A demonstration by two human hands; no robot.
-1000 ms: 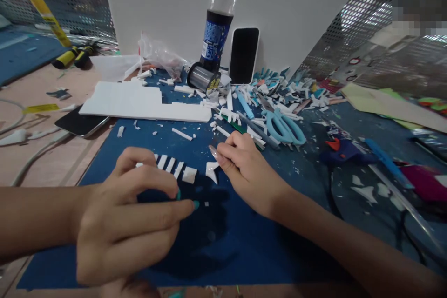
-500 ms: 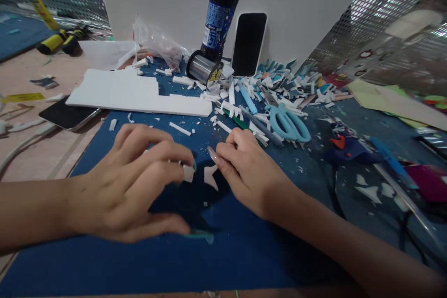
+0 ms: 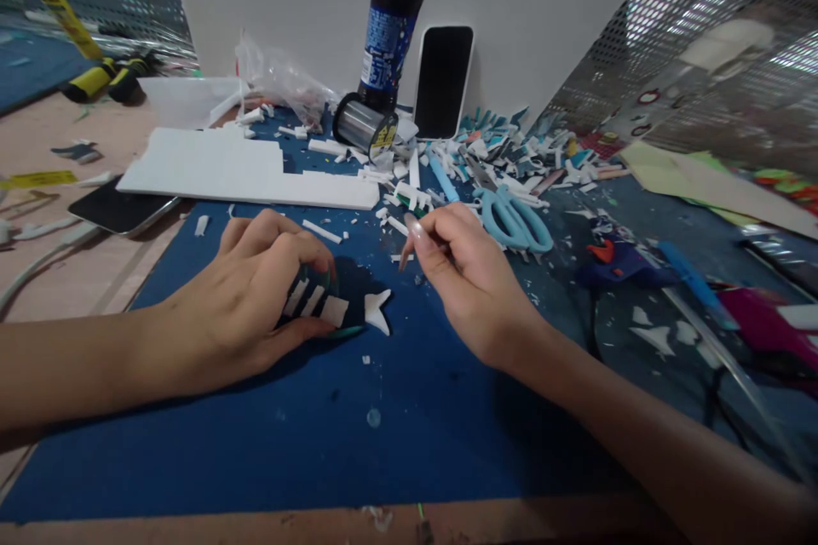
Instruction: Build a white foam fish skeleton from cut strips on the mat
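My left hand (image 3: 256, 294) rests on the blue cutting mat (image 3: 358, 460), its fingers and thumb closed around a row of small white foam pieces (image 3: 333, 312). Just right of that row lies a white tail-shaped foam piece (image 3: 377, 311), apart from the fingertips. My right hand (image 3: 469, 285) is raised above the mat, fingers curled and thumb near the index finger. Whatever it may pinch is too small or hidden to make out. Light blue scissors (image 3: 515, 220) lie behind it.
A notched white foam board (image 3: 223, 170) lies across the back left. Behind stand a dark drink bottle (image 3: 389, 47), a wire spool (image 3: 364, 126) and a leaning phone (image 3: 443, 81). White and blue scraps (image 3: 511, 149) heap beside them. A blue glue gun (image 3: 617, 268) lies right.
My left thumb and fingers have closed in around the white pieces. My right hand has lifted and turned away from the tail-shaped piece, which now shows fully. The view has shifted slightly.
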